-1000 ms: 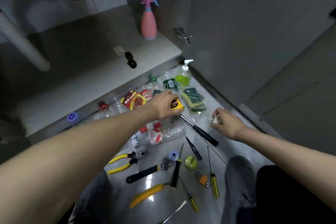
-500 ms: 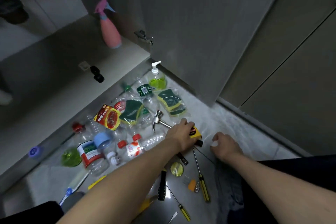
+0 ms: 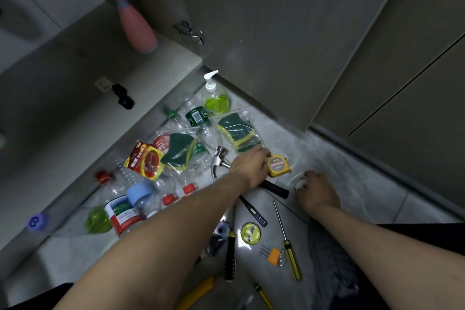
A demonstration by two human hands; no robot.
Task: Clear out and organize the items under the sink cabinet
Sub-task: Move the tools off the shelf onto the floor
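On the tiled floor in front of the open sink cabinet, my left hand holds a yellow 2 m tape measure by its left edge; the tape measure rests on the floor. Under that hand lies a hammer with a black handle. My right hand is curled just to the right and pinches a small white thing. A pink spray bottle stands on the cabinet floor.
Behind the hands lie bagged green-yellow sponges, a soap pump bottle, a red-yellow box and several empty plastic bottles. Screwdrivers and a round yellow disc lie near my knees. The open cabinet door stands at right.
My left hand carried the tape measure from among the bottles rightward and set it on the floor beside my right hand. The view swung right; my right hand stayed put.
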